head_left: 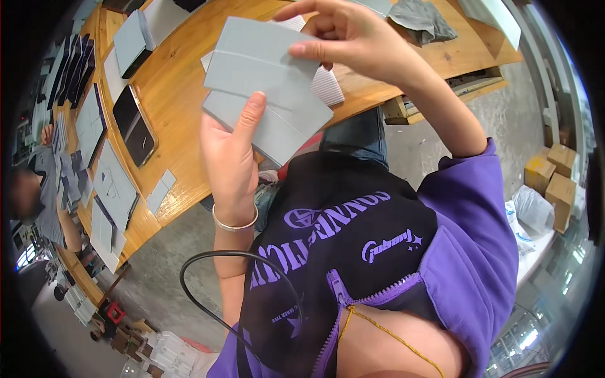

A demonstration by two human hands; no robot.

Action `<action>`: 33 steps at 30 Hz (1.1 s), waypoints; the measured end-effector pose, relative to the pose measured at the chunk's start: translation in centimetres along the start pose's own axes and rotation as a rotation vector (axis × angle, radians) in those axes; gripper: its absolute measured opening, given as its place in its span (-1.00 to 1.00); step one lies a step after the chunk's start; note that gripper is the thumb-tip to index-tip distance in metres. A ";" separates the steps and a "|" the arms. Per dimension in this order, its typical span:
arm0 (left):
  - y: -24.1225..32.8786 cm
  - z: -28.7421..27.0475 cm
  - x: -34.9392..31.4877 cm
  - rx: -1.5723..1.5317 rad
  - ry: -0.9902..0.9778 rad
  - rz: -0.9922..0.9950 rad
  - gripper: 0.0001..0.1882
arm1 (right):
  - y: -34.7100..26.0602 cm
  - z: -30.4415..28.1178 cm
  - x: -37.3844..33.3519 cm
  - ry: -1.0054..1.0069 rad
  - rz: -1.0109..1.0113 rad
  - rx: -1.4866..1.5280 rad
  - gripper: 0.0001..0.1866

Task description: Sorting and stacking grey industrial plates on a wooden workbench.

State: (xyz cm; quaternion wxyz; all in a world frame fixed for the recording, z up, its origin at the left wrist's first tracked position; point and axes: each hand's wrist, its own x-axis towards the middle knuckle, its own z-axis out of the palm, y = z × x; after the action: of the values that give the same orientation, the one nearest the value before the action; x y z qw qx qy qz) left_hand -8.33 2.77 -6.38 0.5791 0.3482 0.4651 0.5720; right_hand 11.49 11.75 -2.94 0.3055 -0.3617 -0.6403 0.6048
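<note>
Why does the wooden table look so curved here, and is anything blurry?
Head view: the fisheye lens bends the table edge and darkens the corners; the grey card held by the left hand and right hand is sharp; the far person at the left rim is blurred.

The left hand point(230, 154) hides the lower left corner of the grey folded card point(265, 94), so how its fingers sit behind cannot be told. The right hand point(343, 34) covers the card's top right corner. The white ribbed sheet point(328, 85) beneath shows only as a strip. At the top edge, the crumpled grey cloth point(419, 19) and a pale sheet are cut off. The person at the far left point(38, 189) is blurred. The stacks by the floor, lower left, are too small to identify.
</note>
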 end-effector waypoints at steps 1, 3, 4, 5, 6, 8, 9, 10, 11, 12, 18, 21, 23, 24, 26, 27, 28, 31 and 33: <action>0.1 -0.2 0.0 -0.001 0.007 0.004 -0.57 | 0.7 -0.5 0.1 -0.003 -0.432 -0.251 -0.54; 0.5 -1.0 -0.1 -0.144 0.007 -0.131 -0.58 | 0.7 -2.2 1.5 0.115 -0.021 0.028 -0.55; 1.1 -0.9 -0.1 -0.203 -0.024 -0.225 -0.58 | 0.6 -3.9 1.4 0.199 -0.045 -0.069 -0.56; 1.1 -1.0 0.2 -0.206 -0.037 -0.234 -0.58 | 0.9 -5.6 1.2 0.289 -0.057 -0.083 -0.57; 1.0 -1.8 0.0 -0.213 -0.060 -0.238 -0.57 | -1.2 -5.0 1.0 0.393 0.091 -0.251 -0.59; 1.0 -1.9 0.1 -0.227 -0.104 -0.246 -0.56 | 3.7 -10.1 1.9 0.464 -0.068 -0.317 -0.66; 1.2 -1.6 0.0 -0.206 -0.069 -0.247 -0.58 | 3.8 -10.5 2.2 0.453 -0.163 -0.421 -0.68; 1.3 -1.5 -0.1 -0.185 -0.035 -0.248 -0.60 | 3.7 -11.1 1.8 0.463 -0.067 -0.512 -0.71; 1.2 -1.7 -0.1 -0.186 -0.028 -0.249 -0.60 | 3.7 -11.3 1.6 0.456 -0.066 -0.510 -0.71; 0.9 -2.1 0.2 -0.193 -0.050 -0.236 -0.63 | 3.2 -10.8 1.5 0.492 0.036 -0.535 -0.72; 0.8 -2.1 0.3 -0.205 -0.023 -0.149 -0.70 | 4.9 -11.9 1.9 0.495 0.045 -0.845 -0.74; 0.9 -2.0 0.3 -0.198 -0.013 -0.108 -0.70 | 5.1 -11.5 1.7 0.532 -0.075 -1.087 -0.76; 0.9 -1.7 0.3 -0.185 -0.007 -0.084 -0.70 | 4.6 -10.7 1.4 0.558 -0.168 -1.233 -0.76; 1.0 -1.6 0.4 -0.164 0.007 -0.073 -0.70 | 3.0 -8.8 1.4 0.547 -0.180 -1.098 -0.78; 1.0 -1.3 0.4 -0.143 0.023 -0.065 -0.70 | 1.1 -4.9 0.8 0.447 -0.137 -0.698 -0.80; 1.1 -1.6 0.1 -0.119 0.062 -0.038 -0.69 | 1.2 -2.7 1.2 0.296 -0.139 -0.439 -0.79; 1.1 -1.4 0.2 -0.104 0.063 -0.028 -0.69 | 0.9 -0.7 0.6 0.154 -0.085 -0.115 -0.80; 1.2 -0.9 0.4 -0.124 0.043 -0.045 -0.70 | 1.9 1.7 -0.3 -0.108 0.006 -0.158 -0.70; 1.6 -1.1 0.2 -0.137 0.008 -0.054 -0.71 | 0.0 2.1 -0.2 -0.073 0.135 -0.065 -0.78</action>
State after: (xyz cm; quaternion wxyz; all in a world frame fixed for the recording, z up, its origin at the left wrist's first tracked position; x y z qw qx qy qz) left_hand -9.93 3.01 -5.31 0.6150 0.2929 0.4364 0.5878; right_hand 9.84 10.37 -3.10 0.2287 -0.3912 -0.6446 0.6158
